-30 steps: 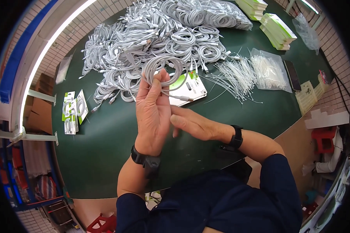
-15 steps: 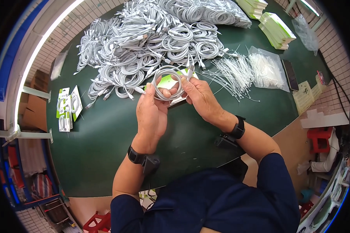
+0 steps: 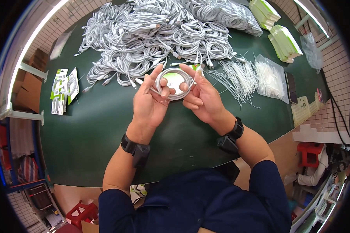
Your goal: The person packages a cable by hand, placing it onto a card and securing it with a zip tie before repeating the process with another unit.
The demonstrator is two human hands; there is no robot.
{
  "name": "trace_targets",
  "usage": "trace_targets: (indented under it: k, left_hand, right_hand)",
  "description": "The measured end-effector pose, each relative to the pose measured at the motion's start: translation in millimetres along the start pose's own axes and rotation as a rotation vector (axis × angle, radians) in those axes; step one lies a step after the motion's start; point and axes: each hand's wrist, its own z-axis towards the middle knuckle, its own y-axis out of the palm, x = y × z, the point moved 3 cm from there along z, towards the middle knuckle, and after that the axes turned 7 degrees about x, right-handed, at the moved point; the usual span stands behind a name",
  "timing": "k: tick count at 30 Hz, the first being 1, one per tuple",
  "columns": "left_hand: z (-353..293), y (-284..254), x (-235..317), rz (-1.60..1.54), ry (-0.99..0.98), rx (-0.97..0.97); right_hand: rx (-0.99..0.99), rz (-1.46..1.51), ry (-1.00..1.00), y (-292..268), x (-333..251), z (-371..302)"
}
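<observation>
A coiled grey-white charging cable [image 3: 179, 96] is held up between my two hands above the table. My left hand [image 3: 149, 99] grips the coil's left side, with some fingertips curled through the ring. On the coil's right side, my right hand [image 3: 207, 97] holds it with bent fingers while the forefinger points up. A green-and-white card [image 3: 174, 80] shows through the ring, behind the cable. Just beyond my hands lies a big heap of similar coiled cables [image 3: 140, 50]. Loose white zip ties [image 3: 237, 79] are spread to the right of my right hand.
Clear bags of cables [image 3: 237, 17] and zip ties [image 3: 270, 79] lie beyond and to the right. Stacks of green-and-white cards [image 3: 284, 42] stand far right, near a dark phone [image 3: 291, 87]. Carded cables [image 3: 59, 93] lie left on the green table [image 3: 85, 147].
My right hand has shifted from a pinch near the cable's plug to the coil's right side, its forefinger now raised. My left fingers have spread. The whole view has shifted slightly.
</observation>
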Motion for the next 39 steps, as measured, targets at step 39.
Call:
trace_targets:
  k: [39]
  left_hand:
    - [-47,-6,15,1.389,0.366,0.071]
  right_hand:
    - [-0.325,-1.21,0.14,17,-5,-17]
